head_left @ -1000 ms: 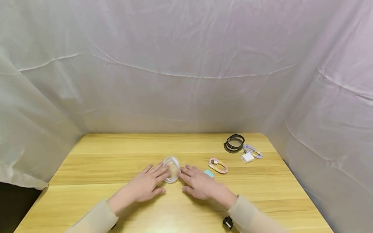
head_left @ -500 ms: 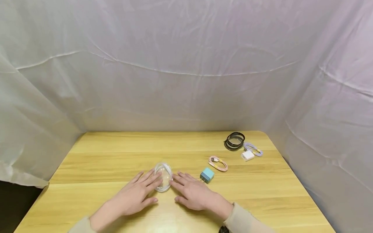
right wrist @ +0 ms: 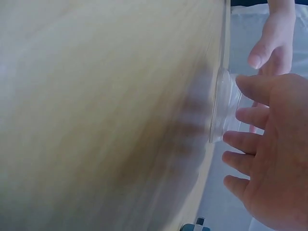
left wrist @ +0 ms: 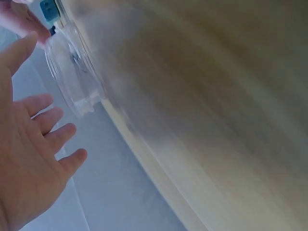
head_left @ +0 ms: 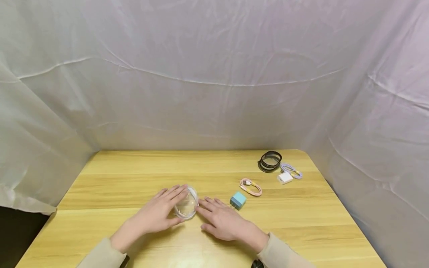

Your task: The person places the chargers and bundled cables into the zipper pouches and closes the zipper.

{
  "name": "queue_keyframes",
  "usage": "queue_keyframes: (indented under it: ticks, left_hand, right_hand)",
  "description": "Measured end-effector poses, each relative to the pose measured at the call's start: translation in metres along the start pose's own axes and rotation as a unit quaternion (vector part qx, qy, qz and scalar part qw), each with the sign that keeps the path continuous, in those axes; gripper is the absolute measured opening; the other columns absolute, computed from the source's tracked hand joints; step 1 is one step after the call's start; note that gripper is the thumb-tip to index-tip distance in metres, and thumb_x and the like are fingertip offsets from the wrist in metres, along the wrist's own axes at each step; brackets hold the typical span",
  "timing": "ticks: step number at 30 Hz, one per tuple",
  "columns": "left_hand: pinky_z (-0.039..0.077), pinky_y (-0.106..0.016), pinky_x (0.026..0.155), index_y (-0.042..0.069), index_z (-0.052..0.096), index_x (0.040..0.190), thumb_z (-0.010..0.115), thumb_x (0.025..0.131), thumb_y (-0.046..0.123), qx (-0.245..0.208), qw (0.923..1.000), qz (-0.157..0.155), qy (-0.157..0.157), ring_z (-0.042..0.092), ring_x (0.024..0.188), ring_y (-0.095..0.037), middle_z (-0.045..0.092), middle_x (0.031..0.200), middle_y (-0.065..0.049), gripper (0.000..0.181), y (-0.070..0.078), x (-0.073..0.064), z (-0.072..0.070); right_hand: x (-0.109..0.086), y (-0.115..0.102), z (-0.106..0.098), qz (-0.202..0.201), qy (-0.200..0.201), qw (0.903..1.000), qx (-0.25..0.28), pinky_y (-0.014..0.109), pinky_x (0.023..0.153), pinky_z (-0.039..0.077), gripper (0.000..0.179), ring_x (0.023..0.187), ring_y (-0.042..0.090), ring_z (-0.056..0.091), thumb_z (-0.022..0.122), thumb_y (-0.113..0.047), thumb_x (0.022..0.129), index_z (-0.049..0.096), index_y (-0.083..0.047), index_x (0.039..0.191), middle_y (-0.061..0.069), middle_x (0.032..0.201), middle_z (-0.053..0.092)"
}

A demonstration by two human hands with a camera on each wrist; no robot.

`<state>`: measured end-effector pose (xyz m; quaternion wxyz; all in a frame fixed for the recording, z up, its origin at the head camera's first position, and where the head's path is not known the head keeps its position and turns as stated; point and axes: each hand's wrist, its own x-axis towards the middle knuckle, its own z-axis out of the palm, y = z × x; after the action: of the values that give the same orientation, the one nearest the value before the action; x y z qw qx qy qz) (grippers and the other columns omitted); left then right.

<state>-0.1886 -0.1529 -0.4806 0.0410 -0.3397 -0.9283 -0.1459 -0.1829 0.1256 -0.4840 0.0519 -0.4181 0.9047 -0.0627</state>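
Note:
A clear, round plastic case (head_left: 186, 207) with a whitish rim sits on the wooden table between both hands. My left hand (head_left: 156, 214) reaches over its left side, fingers straight and overlapping the far rim, thumb by the near rim. The left wrist view has the thumb and fingers of that hand (left wrist: 33, 159) spread, with the case (left wrist: 72, 72) beyond the fingertips. On the other side, my right hand (head_left: 224, 222) lies with its fingertips right at the rim. Its fingers (right wrist: 243, 142) are extended beside the case (right wrist: 221, 108) in the right wrist view.
A blue plug charger (head_left: 238, 201) lies just beyond the right hand. Farther right are a coiled pink cable (head_left: 256, 194), a white charger (head_left: 285, 178), a purple cable (head_left: 298, 176) and a black coiled cable (head_left: 264, 168). Grey cloth (head_left: 214, 111) hangs around the table (head_left: 134, 178).
Both hands and the case have shifted left and toward the person, uncovering the blue charger. More recently the left hand has opened wider around the case, while the right hand has stayed put.

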Motion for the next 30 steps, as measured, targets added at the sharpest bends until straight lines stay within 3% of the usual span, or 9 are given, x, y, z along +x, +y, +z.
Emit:
queue_keyframes:
  ticks: [5, 10, 21, 30]
  left_hand:
    - [0.029, -0.066, 0.12, 0.006, 0.037, 0.16, 0.077, 0.088, 0.056, -0.004, 0.9998, -0.016, -0.01, 0.032, 0.153, -0.037, 0.03, 0.169, -0.01, 0.097, -0.003, 0.008, 0.003]
    - [0.026, -0.066, 0.121, 0.006, 0.031, 0.162, 0.076, 0.087, 0.06, -0.007, 0.9997, -0.017, -0.017, 0.029, 0.154, -0.039, 0.026, 0.17, -0.012, 0.103, -0.005, 0.017, 0.004]
    - [0.025, -0.066, 0.122, 0.006, 0.033, 0.162, 0.08, 0.083, 0.059, -0.057, 0.9973, -0.016, -0.043, 0.029, 0.153, -0.042, 0.029, 0.169, -0.013, 0.106, -0.014, 0.029, 0.001]
    - [0.032, -0.066, 0.118, 0.006, 0.036, 0.16, 0.084, 0.081, 0.055, -0.078, 0.9962, -0.009, -0.037, 0.036, 0.149, -0.043, 0.036, 0.166, -0.013, 0.105, -0.018, 0.028, 0.006]
  right_hand:
    - [0.0, 0.002, 0.001, -0.002, 0.011, 0.9998, 0.019, 0.053, 0.124, 0.029, 0.06, 0.154, 0.031, 0.031, 0.053, -0.039, 0.108, 0.038, -0.016, 0.162, 0.007, 0.169, 0.031]
    - [0.001, 0.004, 0.001, 0.008, 0.03, 0.9966, 0.077, 0.054, 0.123, 0.032, 0.06, 0.152, 0.032, 0.035, 0.054, -0.034, 0.108, 0.038, -0.012, 0.161, 0.009, 0.167, 0.035]
    - [0.006, 0.013, -0.002, 0.034, 0.072, 0.9772, 0.197, 0.05, 0.122, 0.035, 0.056, 0.149, 0.03, 0.041, 0.054, -0.027, 0.109, 0.04, -0.008, 0.16, 0.012, 0.165, 0.039]
    - [0.012, 0.023, 0.004, 0.068, 0.097, 0.9641, 0.238, 0.049, 0.123, 0.032, 0.055, 0.149, 0.03, 0.041, 0.056, -0.025, 0.107, 0.044, -0.006, 0.157, 0.013, 0.162, 0.043]
